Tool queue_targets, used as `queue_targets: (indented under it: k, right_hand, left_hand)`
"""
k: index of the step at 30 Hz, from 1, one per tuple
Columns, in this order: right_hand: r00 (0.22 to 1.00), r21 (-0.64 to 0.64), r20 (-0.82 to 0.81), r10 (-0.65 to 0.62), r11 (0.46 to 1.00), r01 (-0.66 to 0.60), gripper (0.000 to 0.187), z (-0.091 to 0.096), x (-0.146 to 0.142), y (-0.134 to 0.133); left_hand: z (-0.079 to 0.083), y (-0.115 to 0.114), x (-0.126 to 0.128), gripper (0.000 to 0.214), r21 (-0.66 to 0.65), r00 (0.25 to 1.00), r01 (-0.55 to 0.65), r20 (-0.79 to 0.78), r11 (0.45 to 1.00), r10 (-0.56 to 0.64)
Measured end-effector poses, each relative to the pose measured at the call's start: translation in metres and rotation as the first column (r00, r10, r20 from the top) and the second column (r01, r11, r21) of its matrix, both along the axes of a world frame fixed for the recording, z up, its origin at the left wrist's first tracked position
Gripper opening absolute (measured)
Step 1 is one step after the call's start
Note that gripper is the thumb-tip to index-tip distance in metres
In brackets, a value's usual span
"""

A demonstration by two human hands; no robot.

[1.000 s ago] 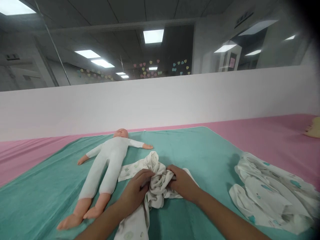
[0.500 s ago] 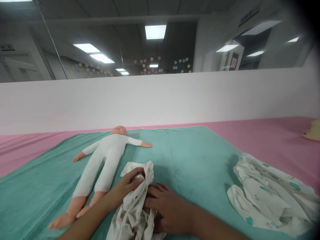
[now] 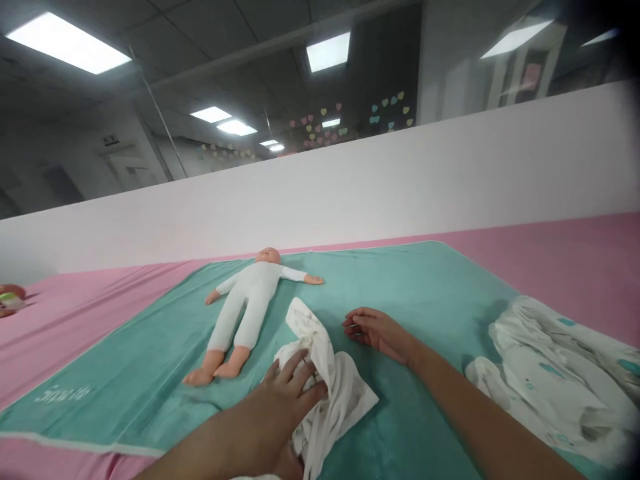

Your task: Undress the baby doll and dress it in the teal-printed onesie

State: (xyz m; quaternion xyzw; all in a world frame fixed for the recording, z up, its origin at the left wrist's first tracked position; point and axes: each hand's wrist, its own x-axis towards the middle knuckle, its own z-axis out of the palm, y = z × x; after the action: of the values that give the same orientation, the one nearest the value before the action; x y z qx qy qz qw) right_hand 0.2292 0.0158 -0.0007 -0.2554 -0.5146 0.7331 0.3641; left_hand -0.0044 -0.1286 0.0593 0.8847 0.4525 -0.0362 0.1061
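My left hand (image 3: 287, 393) presses on a bunched white patterned baby garment (image 3: 330, 380) that lies on the teal mat (image 3: 410, 287); its fingers curl over the cloth. My right hand (image 3: 377, 329) hovers just right of the garment, fingers loosely apart and holding nothing. A baby doll in a white bodysuit (image 3: 250, 303) lies on its back to the upper left of the garment, arms spread, bare feet toward me.
A second crumpled white cloth with teal prints (image 3: 555, 377) lies at the right edge of the mat. Pink sheeting (image 3: 565, 260) surrounds the mat, with a white wall behind. A small object (image 3: 9, 299) sits at the far left.
My right hand has let go of the garment and moved up and to the right. My left hand now lies on top of the cloth. The view has shifted, the doll appearing farther off.
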Motion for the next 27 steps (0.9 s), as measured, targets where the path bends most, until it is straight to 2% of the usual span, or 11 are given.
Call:
queue_targets:
  k: [4, 7, 11, 15, 17, 18, 21, 23, 24, 27]
  right_hand:
    - [1.0, 0.013, 0.026, 0.008, 1.0, -0.009, 0.026, -0.005, 0.0, 0.002]
    - [0.999, 0.036, 0.038, 0.015, 0.999, -0.016, 0.026, -0.004, 0.0, -0.001]
    - [0.998, 0.022, 0.055, -0.007, 1.0, 0.006, 0.025, -0.002, 0.002, -0.006]
    - [0.996, 0.003, 0.095, 0.002, 1.0, -0.002, 0.026, -0.002, 0.003, -0.007]
    - [0.994, -0.019, 0.11, 0.002, 1.0, 0.0, 0.026, -0.003, 0.002, -0.006]
    - [0.992, -0.033, 0.123, 0.005, 0.999, -0.001, 0.026, -0.004, 0.002, -0.005]
    - [0.988, -0.061, 0.155, 0.001, 0.998, 0.008, 0.027, -0.007, 0.001, -0.002]
    - [0.987, -0.061, 0.163, 0.0, 0.998, 0.01, 0.028, -0.01, 0.0, 0.0]
    - [0.985, -0.058, 0.171, 0.0, 0.998, 0.01, 0.029, -0.012, 0.0, 0.002]
    - [0.982, -0.049, 0.191, -0.002, 0.999, 0.012, 0.031, -0.018, 0.0, 0.006]
  left_hand:
    - [-0.012, -0.003, 0.01, 0.081, 0.111, 0.994, -0.099, 0.048, 0.989, 0.094]
    - [-0.019, -0.002, 0.017, 0.065, 0.214, 0.972, -0.219, 0.129, 0.952, 0.195]
    - [-0.023, -0.005, 0.023, 0.047, 0.313, 0.961, -0.264, 0.163, 0.912, 0.222]
    - [-0.009, -0.018, 0.004, 0.038, 0.364, 0.936, -0.326, 0.253, 0.872, 0.245]
    - [0.007, -0.036, -0.017, 0.038, 0.374, 0.868, -0.458, 0.385, 0.806, 0.314]
    - [0.017, -0.05, -0.029, 0.036, 0.371, 0.808, -0.553, 0.456, 0.746, 0.373]
    - [0.049, -0.104, -0.069, 0.031, 0.286, 0.528, -0.839, 0.636, 0.464, 0.563]
    - [0.064, -0.15, -0.093, 0.03, 0.226, 0.324, -0.946, 0.705, 0.233, 0.63]
    - [0.069, -0.175, -0.104, 0.031, 0.216, 0.227, -0.971, 0.73, 0.098, 0.645]
    - [0.067, -0.249, -0.123, 0.034, 0.179, -0.058, -0.937, 0.764, -0.298, 0.642]
